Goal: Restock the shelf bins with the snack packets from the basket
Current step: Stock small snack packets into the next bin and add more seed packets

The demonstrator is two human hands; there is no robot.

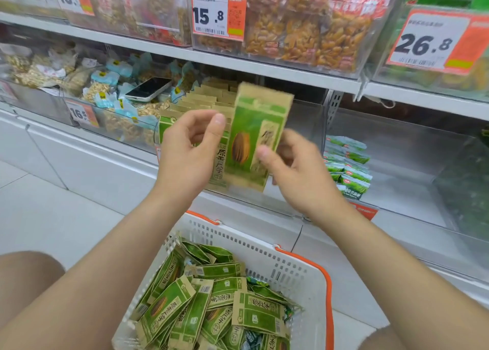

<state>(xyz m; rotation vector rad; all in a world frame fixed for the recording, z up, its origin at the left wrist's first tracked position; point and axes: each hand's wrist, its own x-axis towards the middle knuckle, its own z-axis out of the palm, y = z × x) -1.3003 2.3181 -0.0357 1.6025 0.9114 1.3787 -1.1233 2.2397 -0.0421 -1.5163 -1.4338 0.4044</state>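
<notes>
Gripping a snack packet (255,138), the right hand (299,175) faces the bin (304,130) near a phone (148,89); left hand (188,151) loosely curled, empty.

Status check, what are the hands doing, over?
Right hand pinches a green packet, upright before bin. Left hand beside it, grip unclear. Phone lies in neighbouring bin.

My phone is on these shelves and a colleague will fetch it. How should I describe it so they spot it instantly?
One level below the 15.8 price tag sits a heap of blue-topped snack packets. The phone lies flat on top, screen up, left of the upright sunflower seed packets: the only smooth, dark slab among crinkly packets.
</notes>
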